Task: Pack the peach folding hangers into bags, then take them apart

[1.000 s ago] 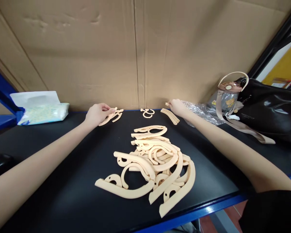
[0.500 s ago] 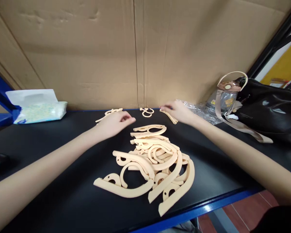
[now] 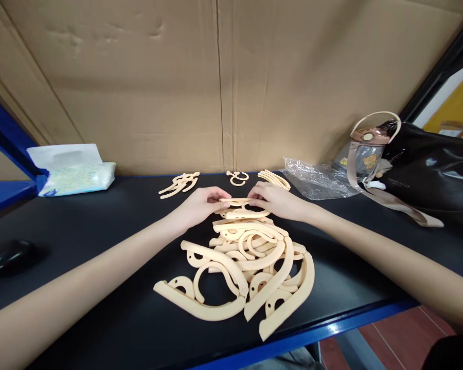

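A heap of cream plastic folding hangers lies in the middle of the black table, folded with their curved arms together. At the far end of the heap, my left hand pinches the left end of one folding hanger between thumb and fingers. The other end is in my right hand, whose fingers are closed around it and partly hide it. Behind my hands sit a loose group of slim curved pieces, a couple of small hooks and a stack of curved strips.
A pack of tissues stands at the back left, and a black mouse at the left edge. On the right are a crumpled clear plastic bag, a strapped water bottle and a black bag. Cardboard walls the back.
Both hands have come in from the back pieces to the far end of the heap. They now hold a folding hanger between them. The slim pieces behind are uncovered.
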Motion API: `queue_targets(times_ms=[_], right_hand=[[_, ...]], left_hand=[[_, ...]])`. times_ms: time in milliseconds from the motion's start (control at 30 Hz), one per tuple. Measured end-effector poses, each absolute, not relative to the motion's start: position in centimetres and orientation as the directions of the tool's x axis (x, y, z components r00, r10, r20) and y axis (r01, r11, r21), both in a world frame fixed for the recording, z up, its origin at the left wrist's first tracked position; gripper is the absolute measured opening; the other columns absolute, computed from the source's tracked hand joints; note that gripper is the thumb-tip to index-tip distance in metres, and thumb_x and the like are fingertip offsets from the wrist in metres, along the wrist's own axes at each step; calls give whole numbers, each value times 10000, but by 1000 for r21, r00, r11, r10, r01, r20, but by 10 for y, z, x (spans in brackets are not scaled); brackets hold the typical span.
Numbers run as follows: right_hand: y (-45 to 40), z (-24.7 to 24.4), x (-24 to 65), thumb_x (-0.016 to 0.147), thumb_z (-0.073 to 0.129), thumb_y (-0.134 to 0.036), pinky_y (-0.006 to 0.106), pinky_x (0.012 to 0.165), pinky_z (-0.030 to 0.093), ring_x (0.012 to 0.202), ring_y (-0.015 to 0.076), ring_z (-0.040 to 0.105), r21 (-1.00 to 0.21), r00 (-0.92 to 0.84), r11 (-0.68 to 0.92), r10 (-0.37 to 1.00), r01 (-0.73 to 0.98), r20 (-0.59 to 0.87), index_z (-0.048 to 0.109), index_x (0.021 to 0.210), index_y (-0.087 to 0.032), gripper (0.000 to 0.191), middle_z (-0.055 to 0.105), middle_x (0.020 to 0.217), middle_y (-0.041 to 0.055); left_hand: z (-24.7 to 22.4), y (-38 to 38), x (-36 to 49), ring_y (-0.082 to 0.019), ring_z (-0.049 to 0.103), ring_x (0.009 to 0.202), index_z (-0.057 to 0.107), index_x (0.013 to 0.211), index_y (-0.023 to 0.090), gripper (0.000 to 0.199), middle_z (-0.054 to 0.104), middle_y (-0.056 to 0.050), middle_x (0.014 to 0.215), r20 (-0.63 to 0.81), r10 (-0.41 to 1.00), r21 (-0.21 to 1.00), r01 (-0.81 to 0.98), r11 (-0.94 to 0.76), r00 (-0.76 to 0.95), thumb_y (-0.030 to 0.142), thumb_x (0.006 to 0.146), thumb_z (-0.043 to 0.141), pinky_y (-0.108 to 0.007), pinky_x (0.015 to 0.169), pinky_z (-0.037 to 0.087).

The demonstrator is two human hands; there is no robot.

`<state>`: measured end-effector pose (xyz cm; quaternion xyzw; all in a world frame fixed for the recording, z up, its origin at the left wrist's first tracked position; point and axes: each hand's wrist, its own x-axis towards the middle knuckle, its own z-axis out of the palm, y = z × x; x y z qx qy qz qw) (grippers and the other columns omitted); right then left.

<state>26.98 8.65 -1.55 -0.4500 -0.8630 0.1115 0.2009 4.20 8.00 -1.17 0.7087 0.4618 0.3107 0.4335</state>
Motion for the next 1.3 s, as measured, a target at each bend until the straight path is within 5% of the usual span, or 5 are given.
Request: queue_targets(times_ms=[300,500,767,1033,1300], right_hand=[[83,7,269,857,574,-365,245,549,415,588,117,541,-781,-382,455,874,428,300,545,896,-171,200,621,658,-6],[83,19,273,835,603,-401,251,511,435,619,117,542,-777,-190,478,878,409,440,578,883,-174,233,613,810,26],[95,58,294,863,554,-257,261,528,324,525,97,410,-658,-44,513,805,551,591,563,811,-178,96,475,597,-40],[55,70,277,980,413,-299,277,536,249,548,126,474,58,-542,568,743,821,392,574,871,-161,239,574,660,21],[33,42,271,874,366,13,305,499,213,578,179,564,539,-700,511,677,669,228,555,949,-108,237,636,774,106]], left_hand=[[6,83,56,-176,645,958,677,925,126,132,697,-94,1010,39,956,999,-25,-33,289,226,877,607,-332,929,465],[25,90,77,-100,606,752,653,782,104,150,652,-50,809,39,979,992,-122,-15,202,107,901,560,-274,856,478],[60,95,89,-73,463,574,686,732,88,226,573,-23,675,118,958,989,57,-138,262,49,894,534,-214,573,366],[55,66,96,-53,407,398,519,662,155,304,497,5,611,-101,874,989,141,37,475,219,955,472,-183,347,228],[42,49,102,-31,278,344,493,701,151,289,358,57,523,-255,815,966,99,240,520,187,971,395,-170,322,141]])
